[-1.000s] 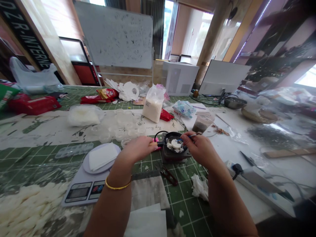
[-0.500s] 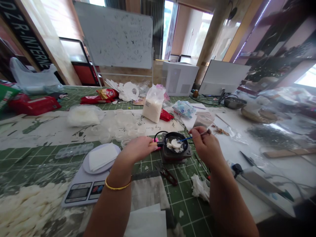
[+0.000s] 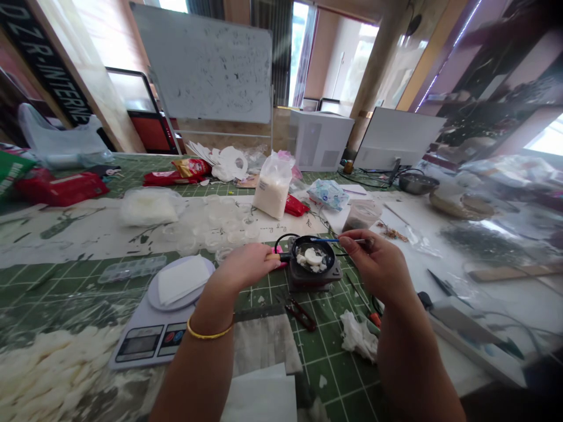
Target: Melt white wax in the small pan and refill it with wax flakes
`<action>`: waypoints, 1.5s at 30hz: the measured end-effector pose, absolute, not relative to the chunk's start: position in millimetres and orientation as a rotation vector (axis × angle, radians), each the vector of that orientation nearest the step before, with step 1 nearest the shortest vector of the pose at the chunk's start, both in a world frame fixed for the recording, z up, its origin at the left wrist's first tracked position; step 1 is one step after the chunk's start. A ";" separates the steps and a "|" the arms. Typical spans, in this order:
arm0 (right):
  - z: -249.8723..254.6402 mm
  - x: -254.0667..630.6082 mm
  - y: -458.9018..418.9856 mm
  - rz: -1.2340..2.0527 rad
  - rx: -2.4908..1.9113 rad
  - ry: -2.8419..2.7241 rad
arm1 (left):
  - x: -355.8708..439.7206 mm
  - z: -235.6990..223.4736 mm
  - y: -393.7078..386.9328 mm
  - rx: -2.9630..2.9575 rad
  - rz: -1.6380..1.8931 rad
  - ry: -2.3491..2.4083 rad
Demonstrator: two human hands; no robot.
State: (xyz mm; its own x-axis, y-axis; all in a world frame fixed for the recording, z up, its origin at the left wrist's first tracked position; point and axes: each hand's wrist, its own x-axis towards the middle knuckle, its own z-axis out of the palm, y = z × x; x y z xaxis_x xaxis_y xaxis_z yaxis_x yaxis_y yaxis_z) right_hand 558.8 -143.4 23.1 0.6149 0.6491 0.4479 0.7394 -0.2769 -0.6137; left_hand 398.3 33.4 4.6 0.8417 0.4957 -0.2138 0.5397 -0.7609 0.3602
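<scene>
A small black pan [image 3: 326, 265] with white lumps [image 3: 312, 258] in it sits on a dark little burner [image 3: 313, 279]. My left hand [image 3: 246, 265] is closed round the pan's wooden handle. My right hand [image 3: 373, 262] pinches a thin blue stick [image 3: 328, 240], held level over the pan's far rim.
A kitchen scale [image 3: 152, 319] with a white sheet on its plate stands at the left. White flakes [image 3: 48, 363] pile at the near left. Small scissors [image 3: 301, 312], crumpled tissue [image 3: 358, 337], a power strip [image 3: 466, 337], a bag of white grains [image 3: 273, 187] and a clear cup [image 3: 361, 214] surround the pan.
My right hand lifted the blue stick out of the white lumps and turned it level above the pan. My left hand stayed on the handle.
</scene>
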 end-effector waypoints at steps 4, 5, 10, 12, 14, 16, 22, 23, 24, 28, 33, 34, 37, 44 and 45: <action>23.1 560.1 -142.2 -0.196 -2.016 -1.174 | 398.3 3.9 33.4 2.616 -0.137 0.783; 22.9 560.5 -141.5 -0.191 -2.022 -1.187 | 398.3 4.0 33.3 2.619 -0.138 0.787; 20.8 562.4 -138.8 -0.117 -2.054 -1.193 | 397.4 5.4 31.9 2.616 -0.155 0.786; 19.2 563.3 -138.0 -0.053 -2.074 -1.168 | 397.0 5.9 31.5 2.610 -0.156 0.787; 17.7 564.1 -136.9 0.011 -2.066 -1.118 | 396.7 6.2 31.4 2.607 -0.156 0.789; 17.0 564.2 -135.7 0.015 -2.029 -1.063 | 396.6 6.3 31.5 2.611 -0.152 0.782; 21.5 561.1 -134.0 -0.121 -2.009 -1.062 | 396.5 6.3 32.3 2.623 -0.152 0.765; 21.9 560.7 -134.0 -0.140 -2.009 -1.076 | 396.4 6.5 32.3 2.623 -0.154 0.767; 21.9 560.4 -134.1 -0.165 -2.009 -1.087 | 396.3 6.7 32.2 2.624 -0.156 0.768; 20.1 560.9 -133.6 -0.254 -2.036 -1.107 | 395.9 7.2 31.6 2.626 -0.150 0.760; 19.2 560.4 -131.8 -0.179 -2.049 -1.173 | 395.4 6.3 32.1 2.620 -0.147 0.756; 19.0 559.8 -131.4 -0.178 -2.040 -1.176 | 395.4 6.0 32.3 2.622 -0.144 0.754; 17.3 558.1 -129.8 -0.188 -2.023 -1.170 | 395.7 5.4 32.5 2.627 -0.138 0.757; 12.7 555.1 -126.4 -0.047 -1.930 -1.270 | 396.1 6.5 32.0 2.614 -0.159 0.765; 12.5 554.4 -126.1 -0.026 -1.909 -1.276 | 396.2 6.5 31.9 2.615 -0.160 0.765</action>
State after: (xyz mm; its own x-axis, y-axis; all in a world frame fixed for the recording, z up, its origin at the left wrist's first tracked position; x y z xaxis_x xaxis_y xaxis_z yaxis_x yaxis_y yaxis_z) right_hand 554.4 -126.1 12.5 0.4859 0.7601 0.4315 0.7769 -0.1495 -0.6117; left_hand 396.2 31.9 6.5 0.8429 0.4911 -0.2198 0.5380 -0.7657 0.3525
